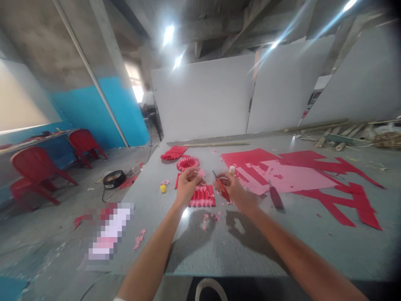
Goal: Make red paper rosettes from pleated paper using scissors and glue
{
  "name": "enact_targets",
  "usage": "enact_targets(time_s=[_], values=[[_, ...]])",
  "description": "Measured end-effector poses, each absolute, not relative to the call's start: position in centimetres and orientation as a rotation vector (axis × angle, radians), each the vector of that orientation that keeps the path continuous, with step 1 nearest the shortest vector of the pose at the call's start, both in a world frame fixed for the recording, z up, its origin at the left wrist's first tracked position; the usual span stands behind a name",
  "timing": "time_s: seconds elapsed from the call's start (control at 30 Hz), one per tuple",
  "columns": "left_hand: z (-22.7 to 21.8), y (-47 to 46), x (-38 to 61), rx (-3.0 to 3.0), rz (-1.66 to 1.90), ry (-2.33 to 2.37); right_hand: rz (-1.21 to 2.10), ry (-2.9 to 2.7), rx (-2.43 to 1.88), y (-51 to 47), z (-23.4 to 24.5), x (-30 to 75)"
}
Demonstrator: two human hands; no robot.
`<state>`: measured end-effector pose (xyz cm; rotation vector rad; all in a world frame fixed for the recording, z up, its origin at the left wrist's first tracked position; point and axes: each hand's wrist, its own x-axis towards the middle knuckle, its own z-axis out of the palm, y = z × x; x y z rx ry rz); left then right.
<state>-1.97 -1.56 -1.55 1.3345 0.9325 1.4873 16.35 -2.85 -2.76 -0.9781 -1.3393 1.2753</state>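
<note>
Left forearm (147,259) and right forearm (300,251) are extended bare over the near edge of the desk (219,272), converging toward its middle. Left hand (188,187) is held raised, knuckles up, fingers (191,174) curled closed. Right hand (231,192) is turned inward, closed, wrist angled. Hands are kept just apart.

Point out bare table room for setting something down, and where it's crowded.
Bare table lies nearest the person, below the pink scraps. Crowded: around the left hand and right hand, by the pleated red paper, and rightward under the red sheets.
</note>
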Motion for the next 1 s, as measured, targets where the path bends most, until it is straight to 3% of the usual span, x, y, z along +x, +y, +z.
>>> enact_targets(time_s=[1.0], values=[[-1.8, -2.6, -0.1, 1.265, 1.477, 0.881, 1.284, -1.450, -0.910, -4.1, -1.8, 15.7]])
